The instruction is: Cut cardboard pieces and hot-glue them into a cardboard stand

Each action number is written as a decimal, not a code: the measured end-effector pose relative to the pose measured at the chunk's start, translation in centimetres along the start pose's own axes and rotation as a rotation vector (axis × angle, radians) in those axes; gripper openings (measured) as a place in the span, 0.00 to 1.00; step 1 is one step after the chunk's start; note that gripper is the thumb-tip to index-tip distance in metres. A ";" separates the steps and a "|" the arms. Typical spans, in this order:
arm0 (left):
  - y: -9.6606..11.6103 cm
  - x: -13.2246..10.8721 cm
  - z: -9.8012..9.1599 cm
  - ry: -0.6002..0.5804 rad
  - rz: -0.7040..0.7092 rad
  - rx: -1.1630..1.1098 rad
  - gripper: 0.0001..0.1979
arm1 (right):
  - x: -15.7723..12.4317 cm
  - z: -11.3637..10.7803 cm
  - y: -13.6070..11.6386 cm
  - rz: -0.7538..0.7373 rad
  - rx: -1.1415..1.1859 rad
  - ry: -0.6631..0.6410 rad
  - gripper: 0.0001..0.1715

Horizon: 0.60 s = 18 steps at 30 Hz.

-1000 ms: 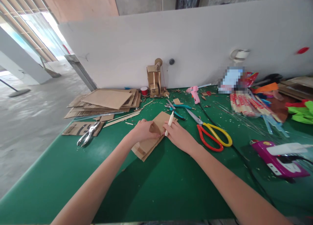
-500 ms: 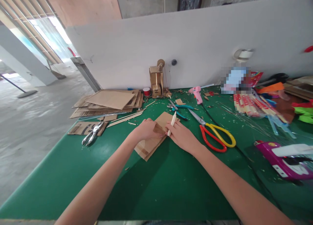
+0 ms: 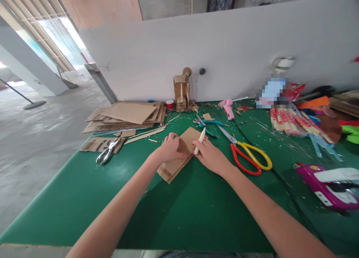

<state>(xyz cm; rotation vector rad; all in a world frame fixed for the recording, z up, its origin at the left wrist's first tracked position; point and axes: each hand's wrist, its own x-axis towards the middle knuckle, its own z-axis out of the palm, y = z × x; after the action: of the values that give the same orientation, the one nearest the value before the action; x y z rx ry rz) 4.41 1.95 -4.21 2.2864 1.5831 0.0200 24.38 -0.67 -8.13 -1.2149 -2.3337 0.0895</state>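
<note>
A brown cardboard piece (image 3: 174, 164) lies on the green table (image 3: 179, 209) in front of me. My left hand (image 3: 168, 149) presses a small cardboard bit down onto it, fingers closed over that bit. My right hand (image 3: 210, 157) grips a white pen-like stick (image 3: 200, 140) with its tip touching the cardboard just right of the left hand.
Red-and-yellow scissors (image 3: 246, 153), teal pliers (image 3: 209, 125), a pink glue gun (image 3: 228, 108), a small cardboard model (image 3: 181, 89), a cardboard stack (image 3: 126, 116), wooden sticks (image 3: 144, 134), a metal punch (image 3: 108, 151) and a magenta tool (image 3: 328, 185) surround the work. A white wall stands behind.
The view has shifted slightly left, so everything sits further right in the frame. Both hands stay on the cardboard; the left hand's fingers have shifted a little over the small bit.
</note>
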 end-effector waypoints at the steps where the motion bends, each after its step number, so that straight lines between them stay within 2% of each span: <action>1: 0.0 -0.2 0.1 0.013 0.012 -0.014 0.39 | -0.1 -0.2 0.2 0.039 0.054 0.056 0.12; 5: 0.0 -0.8 0.0 -0.022 0.065 -0.012 0.31 | -0.8 -1.5 1.6 0.237 0.390 0.429 0.17; 8: 0.0 -0.7 -0.4 -0.056 0.096 0.012 0.27 | -1.0 -2.3 2.5 0.361 0.572 0.583 0.22; 11: 0.0 -0.1 -1.0 -0.055 0.169 0.049 0.28 | -0.9 -2.7 2.6 0.435 0.619 0.606 0.23; 15: 0.4 0.9 -2.0 -0.136 0.317 0.084 0.28 | -1.0 -2.4 2.0 0.505 0.590 0.595 0.15; 18: 1.3 1.3 -2.9 -0.210 0.242 0.129 0.33 | -1.2 -1.8 1.9 0.572 0.554 0.559 0.15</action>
<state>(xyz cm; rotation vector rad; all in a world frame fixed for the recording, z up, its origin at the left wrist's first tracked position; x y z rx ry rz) 5.41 3.54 -1.36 2.4732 1.2310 -0.2595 27.21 -0.80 -7.60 -1.3479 -1.3162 0.4872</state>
